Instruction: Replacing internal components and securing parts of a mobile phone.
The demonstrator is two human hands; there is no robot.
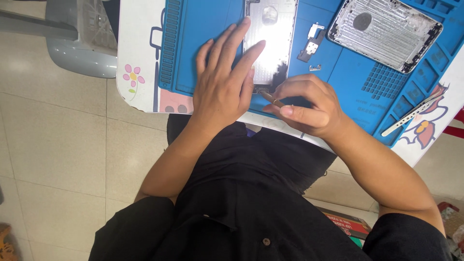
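The left hand lies flat, fingers spread and gripping nothing, pressing on the left side of a silver phone back housing. The housing rests open side up near the middle of the blue work mat, close to the mat's near edge. The flat palm seems meant to pin the thin shell so it cannot slide while its lower end is worked on.

The right hand is curled, thumb and fingers pinched together around a slim brown-handled tool, held low and nearly level. Its tip points at the bottom edge of the housing, where dark parts show. The tip itself is hidden behind the left hand's fingers, so whether it touches the housing is hard to say.

Small dark and silver brackets lie just beside the housing's right edge, set apart on bare mat. A second, larger housing lies tilted toward the mat's far right corner, well away from the hands. A pair of metal tweezers rests across the mat's right edge, on the white decorated tabletop.
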